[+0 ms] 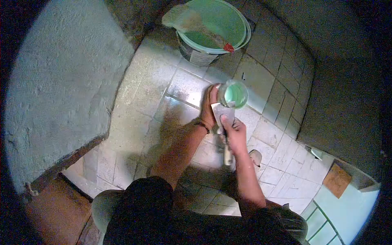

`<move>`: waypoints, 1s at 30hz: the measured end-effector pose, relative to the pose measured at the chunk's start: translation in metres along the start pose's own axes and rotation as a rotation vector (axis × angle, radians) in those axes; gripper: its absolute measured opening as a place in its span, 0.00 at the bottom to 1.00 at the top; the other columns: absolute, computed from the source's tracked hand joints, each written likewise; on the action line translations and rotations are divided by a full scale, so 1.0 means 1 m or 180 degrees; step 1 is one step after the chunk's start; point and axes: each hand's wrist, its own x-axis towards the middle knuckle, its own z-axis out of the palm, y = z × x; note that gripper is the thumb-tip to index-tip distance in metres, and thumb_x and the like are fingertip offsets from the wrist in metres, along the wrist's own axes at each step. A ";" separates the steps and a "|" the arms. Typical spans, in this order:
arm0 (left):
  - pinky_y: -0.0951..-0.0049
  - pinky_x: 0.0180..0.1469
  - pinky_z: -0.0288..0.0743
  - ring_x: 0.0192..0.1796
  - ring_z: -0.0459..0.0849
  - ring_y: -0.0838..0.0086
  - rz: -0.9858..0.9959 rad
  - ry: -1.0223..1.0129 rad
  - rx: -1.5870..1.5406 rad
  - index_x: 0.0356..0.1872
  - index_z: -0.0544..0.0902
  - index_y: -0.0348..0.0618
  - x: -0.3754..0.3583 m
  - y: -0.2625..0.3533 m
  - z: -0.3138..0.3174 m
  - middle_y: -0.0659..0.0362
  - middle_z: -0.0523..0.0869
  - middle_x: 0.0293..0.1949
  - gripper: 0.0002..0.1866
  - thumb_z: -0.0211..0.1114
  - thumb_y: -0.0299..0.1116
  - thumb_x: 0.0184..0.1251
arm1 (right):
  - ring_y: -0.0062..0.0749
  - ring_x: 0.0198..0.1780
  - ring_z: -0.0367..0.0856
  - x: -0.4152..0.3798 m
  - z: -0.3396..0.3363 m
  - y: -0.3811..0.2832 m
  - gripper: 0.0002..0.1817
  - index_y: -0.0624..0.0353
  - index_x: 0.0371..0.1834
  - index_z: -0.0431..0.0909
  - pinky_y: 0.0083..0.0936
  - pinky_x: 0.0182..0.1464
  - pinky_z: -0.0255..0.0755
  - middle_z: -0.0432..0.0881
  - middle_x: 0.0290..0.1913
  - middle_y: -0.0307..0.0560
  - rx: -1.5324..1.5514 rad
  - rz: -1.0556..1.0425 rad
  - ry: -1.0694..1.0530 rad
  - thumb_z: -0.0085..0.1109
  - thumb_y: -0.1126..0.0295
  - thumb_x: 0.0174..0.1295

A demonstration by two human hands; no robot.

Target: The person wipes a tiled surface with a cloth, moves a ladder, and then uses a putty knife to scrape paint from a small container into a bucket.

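My left hand point(209, 105) is wrapped around the side of a clear cup point(243, 94) with pale green paint-like liquid inside. My right hand point(237, 136) grips a putty knife point(222, 111), thumb pressed on the wide metal blade. The blade's edge is right at the cup's near rim, and the light-coloured handle hangs below my fingers. A dark bracelet circles my left wrist.
Beyond my hands stands a large bucket point(195, 58) of green liquid, with a wide pale brush-like tool point(190, 20) with a red tip across its rim. Rough grey walls point(65, 81) flank the tiled floor point(130, 106). A brown square piece point(337, 181) lies at the right.
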 end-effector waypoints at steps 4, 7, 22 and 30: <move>0.60 0.60 0.67 0.56 0.73 0.51 0.0421 -0.0177 0.0428 0.58 0.67 0.39 0.006 0.018 -0.013 0.46 0.74 0.53 0.38 0.73 0.41 0.44 | 0.15 0.23 0.71 0.003 -0.021 -0.022 0.15 0.61 0.31 0.81 0.17 0.22 0.64 0.79 0.24 0.34 -0.0310 -0.0237 -0.0200 0.63 0.58 0.61; 0.59 0.62 0.65 0.58 0.71 0.50 0.0535 -0.0182 0.0257 0.58 0.67 0.38 0.010 0.021 -0.021 0.46 0.73 0.55 0.37 0.71 0.38 0.45 | 0.14 0.22 0.71 0.019 -0.035 -0.023 0.14 0.61 0.31 0.81 0.18 0.22 0.63 0.79 0.23 0.34 -0.0636 -0.0123 -0.0535 0.64 0.59 0.60; 0.58 0.62 0.66 0.60 0.70 0.50 0.0401 -0.0619 0.0233 0.61 0.64 0.38 0.012 0.014 -0.028 0.45 0.70 0.58 0.45 0.78 0.35 0.37 | 0.11 0.22 0.69 0.049 -0.071 -0.047 0.07 0.60 0.34 0.81 0.13 0.23 0.61 0.78 0.25 0.30 -0.1148 -0.0411 -0.0978 0.63 0.68 0.58; 0.59 0.62 0.67 0.59 0.71 0.51 0.0360 -0.0531 0.0221 0.59 0.65 0.39 0.012 0.014 -0.025 0.47 0.71 0.56 0.47 0.80 0.36 0.31 | 0.13 0.23 0.68 0.042 -0.065 -0.041 0.09 0.61 0.33 0.80 0.17 0.24 0.61 0.77 0.24 0.31 -0.1180 -0.0313 -0.0882 0.64 0.66 0.58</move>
